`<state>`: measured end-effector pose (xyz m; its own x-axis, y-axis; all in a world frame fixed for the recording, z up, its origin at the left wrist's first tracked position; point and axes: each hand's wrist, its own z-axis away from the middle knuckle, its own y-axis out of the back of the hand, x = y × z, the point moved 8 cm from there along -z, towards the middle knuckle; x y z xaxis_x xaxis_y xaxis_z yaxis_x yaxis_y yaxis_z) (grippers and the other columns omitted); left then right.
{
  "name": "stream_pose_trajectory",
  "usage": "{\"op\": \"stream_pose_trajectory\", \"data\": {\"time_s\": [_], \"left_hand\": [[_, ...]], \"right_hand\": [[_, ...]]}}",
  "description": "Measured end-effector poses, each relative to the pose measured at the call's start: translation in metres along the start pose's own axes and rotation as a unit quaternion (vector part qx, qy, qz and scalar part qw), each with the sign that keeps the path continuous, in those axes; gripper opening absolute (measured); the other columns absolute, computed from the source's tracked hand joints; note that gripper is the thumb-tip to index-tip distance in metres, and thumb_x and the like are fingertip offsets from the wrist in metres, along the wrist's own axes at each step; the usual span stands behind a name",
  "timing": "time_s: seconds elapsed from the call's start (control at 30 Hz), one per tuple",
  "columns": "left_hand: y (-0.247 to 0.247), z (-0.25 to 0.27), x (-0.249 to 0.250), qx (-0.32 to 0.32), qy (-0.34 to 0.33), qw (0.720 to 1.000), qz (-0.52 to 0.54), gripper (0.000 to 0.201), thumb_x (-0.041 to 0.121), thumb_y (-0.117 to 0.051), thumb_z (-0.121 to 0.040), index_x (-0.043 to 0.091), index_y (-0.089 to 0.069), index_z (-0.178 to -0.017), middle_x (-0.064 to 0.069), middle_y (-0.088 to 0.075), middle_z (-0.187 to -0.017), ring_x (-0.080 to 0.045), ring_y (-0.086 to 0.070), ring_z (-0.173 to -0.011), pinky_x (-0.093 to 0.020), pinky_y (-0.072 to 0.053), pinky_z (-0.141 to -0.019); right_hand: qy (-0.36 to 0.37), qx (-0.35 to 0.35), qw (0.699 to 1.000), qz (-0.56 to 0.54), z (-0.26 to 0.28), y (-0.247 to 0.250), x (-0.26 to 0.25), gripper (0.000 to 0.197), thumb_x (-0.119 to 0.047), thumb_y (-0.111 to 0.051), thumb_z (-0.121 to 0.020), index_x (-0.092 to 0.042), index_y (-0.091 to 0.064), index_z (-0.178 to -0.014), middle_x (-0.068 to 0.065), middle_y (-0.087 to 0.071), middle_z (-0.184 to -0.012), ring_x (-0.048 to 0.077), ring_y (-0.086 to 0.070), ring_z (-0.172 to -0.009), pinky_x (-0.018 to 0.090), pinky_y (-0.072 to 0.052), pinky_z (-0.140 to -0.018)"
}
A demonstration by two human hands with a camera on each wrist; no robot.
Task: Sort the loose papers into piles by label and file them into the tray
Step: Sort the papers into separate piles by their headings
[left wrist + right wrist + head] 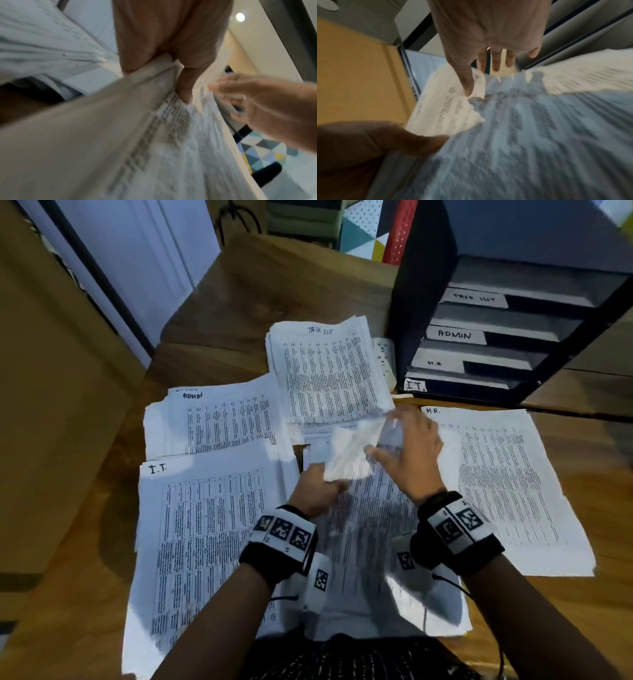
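Note:
On the wooden desk lie four labelled piles: I.T. [205, 525] front left, ADMIN [219, 422] behind it, TASK LIST [329, 371] at the back and H.R. [507, 481] on the right. The loose stack [370, 549] sits in the middle between my wrists. My left hand [334, 484] pinches the curled-up top sheet [352, 453] at its left edge; the left wrist view shows that left hand [173, 67] holding the top sheet [154, 135]. My right hand [404, 446] hovers over the sheet's far corner, fingers straight and spread. The black tray [428, 302] stands back right.
The tray's slots read TASK LIST [474, 298], ADMIN [455, 335], H.R. [435, 363] and I.T. [415, 386] from top to bottom. A cardboard box [51, 405] stands left of the desk. A white perforated item [383, 354] lies between the TASK LIST pile and the tray.

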<state>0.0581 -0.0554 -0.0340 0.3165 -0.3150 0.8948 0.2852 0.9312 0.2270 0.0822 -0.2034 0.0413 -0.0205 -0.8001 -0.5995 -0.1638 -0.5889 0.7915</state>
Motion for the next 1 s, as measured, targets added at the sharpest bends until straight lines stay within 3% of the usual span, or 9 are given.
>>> {"op": "stream_pose_trajectory", "data": {"time_s": [0.07, 0.17, 0.33, 0.43, 0.57, 0.67, 0.83, 0.93, 1.0], "left_hand": [[0.015, 0.0, 0.008, 0.066, 0.003, 0.996, 0.061, 0.034, 0.014, -0.061, -0.088, 0.0, -0.054, -0.118, -0.006, -0.059, -0.109, -0.019, -0.055, -0.107, -0.026, -0.041, -0.087], [0.042, -0.004, 0.018, 0.101, 0.006, 0.983, 0.151, 0.043, 0.031, -0.068, -0.082, 0.01, -0.051, -0.116, 0.002, -0.055, -0.117, -0.014, -0.05, -0.112, -0.039, -0.034, -0.109], [0.089, -0.003, 0.045, 0.148, -0.059, 0.958, 0.24, 0.041, 0.03, -0.067, -0.08, 0.019, -0.057, -0.118, -0.001, -0.062, -0.115, -0.02, -0.055, -0.117, -0.034, -0.04, -0.102], [0.132, 0.002, 0.036, 0.248, -0.047, 0.957, 0.14, 0.04, 0.027, -0.064, -0.085, 0.006, -0.057, -0.119, -0.002, -0.061, -0.105, -0.016, -0.057, -0.102, -0.008, -0.045, -0.076], [0.186, 0.023, -0.009, 0.372, 0.035, 0.927, -0.017, 0.039, 0.017, -0.059, -0.087, 0.0, -0.054, -0.122, -0.017, -0.057, -0.125, -0.032, -0.053, -0.117, -0.033, -0.042, -0.098], [0.208, 0.041, -0.056, 0.387, 0.171, 0.899, -0.11, 0.044, 0.016, -0.052, -0.09, -0.001, -0.047, -0.13, -0.022, -0.046, -0.136, -0.039, -0.04, -0.127, -0.044, -0.034, -0.107], [0.216, 0.081, -0.105, 0.43, 0.318, 0.835, -0.133, 0.056, 0.013, -0.058, -0.082, 0.0, -0.036, -0.132, -0.023, -0.028, -0.142, -0.038, -0.022, -0.134, -0.051, -0.02, -0.112], [0.21, 0.096, -0.115, 0.474, 0.319, 0.816, -0.09, 0.065, 0.013, -0.062, -0.076, 0.001, -0.03, -0.131, -0.02, -0.028, -0.142, -0.038, -0.025, -0.133, -0.055, -0.021, -0.11], [0.206, 0.097, -0.117, 0.482, 0.317, 0.813, -0.078, 0.063, 0.014, -0.062, -0.076, 0.002, -0.03, -0.129, -0.019, -0.031, -0.14, -0.036, -0.028, -0.13, -0.051, -0.025, -0.108]], "right_hand": [[-0.111, 0.056, 0.99, -0.066, 0.001, 0.016, 0.03, 0.075, -0.02, -0.075, -0.073, -0.014, -0.034, -0.136, 0.007, -0.032, -0.143, 0.024, -0.026, -0.133, 0.047, -0.023, -0.111], [-0.225, 0.073, 0.948, -0.212, 0.007, 0.026, 0.07, 0.083, -0.018, -0.073, -0.077, -0.011, -0.022, -0.142, 0.01, -0.029, -0.145, 0.026, -0.028, -0.134, 0.046, -0.029, -0.11], [-0.162, -0.081, 0.92, -0.346, 0.008, 0.007, 0.035, 0.029, 0.0, -0.053, -0.089, -0.002, -0.056, -0.118, -0.003, -0.062, -0.09, 0.009, -0.057, -0.082, 0.019, -0.046, -0.071], [-0.13, -0.109, 0.925, -0.34, 0.014, -0.009, -0.007, 0.029, 0.007, -0.048, -0.09, 0.003, -0.055, -0.118, 0.001, -0.062, -0.094, 0.011, -0.057, -0.085, 0.02, -0.045, -0.076], [-0.124, -0.206, 0.922, -0.303, 0.044, -0.065, -0.046, 0.026, 0.011, -0.041, -0.088, 0.001, -0.049, -0.111, 0.015, -0.057, -0.091, 0.022, -0.054, -0.081, 0.036, -0.046, -0.072], [-0.13, -0.308, 0.907, -0.255, 0.073, -0.109, -0.062, 0.04, 0.012, -0.043, -0.084, 0.004, -0.039, -0.123, 0.015, -0.053, -0.104, 0.032, -0.054, -0.102, 0.048, -0.048, -0.09], [-0.125, -0.374, 0.906, -0.153, 0.107, -0.147, -0.07, 0.057, 0.009, -0.047, -0.084, -0.008, -0.023, -0.134, 0.002, -0.041, -0.087, 0.011, -0.047, -0.065, 0.012, -0.04, -0.042], [-0.098, -0.301, 0.942, -0.114, 0.105, -0.143, -0.073, 0.073, 0.014, -0.049, -0.076, 0.002, -0.015, -0.14, 0.012, -0.043, -0.11, 0.025, -0.053, -0.091, 0.028, -0.053, -0.072], [-0.082, -0.31, 0.945, -0.069, 0.11, -0.146, -0.078, 0.075, 0.01, -0.05, -0.077, 0.003, -0.01, -0.141, 0.017, -0.027, -0.131, 0.032, -0.035, -0.12, 0.038, -0.039, -0.102]]}}
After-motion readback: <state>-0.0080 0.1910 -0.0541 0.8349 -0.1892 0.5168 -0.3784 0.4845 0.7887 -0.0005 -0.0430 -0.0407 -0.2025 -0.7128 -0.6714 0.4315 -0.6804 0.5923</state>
